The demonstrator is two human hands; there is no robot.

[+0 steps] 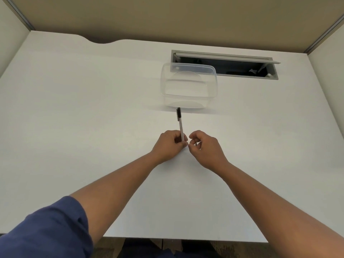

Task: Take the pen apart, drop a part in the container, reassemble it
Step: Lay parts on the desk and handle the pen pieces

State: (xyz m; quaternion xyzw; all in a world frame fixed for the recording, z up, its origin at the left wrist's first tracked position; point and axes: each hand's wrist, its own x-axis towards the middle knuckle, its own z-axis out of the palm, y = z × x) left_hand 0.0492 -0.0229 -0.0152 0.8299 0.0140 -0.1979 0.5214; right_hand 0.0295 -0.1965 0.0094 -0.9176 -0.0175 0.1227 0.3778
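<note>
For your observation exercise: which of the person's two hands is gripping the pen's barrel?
The left hand grips the pen; the right hand is beside it, off the barrel.

White surface (74, 108), see-through box (189, 84), clear pen (180, 125) with black cap, blue sleeve (46, 229), tan wall (167, 15)

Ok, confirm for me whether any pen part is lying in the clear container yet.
No: the clear container looks empty, and the pen is in the left hand, short of it.
</note>
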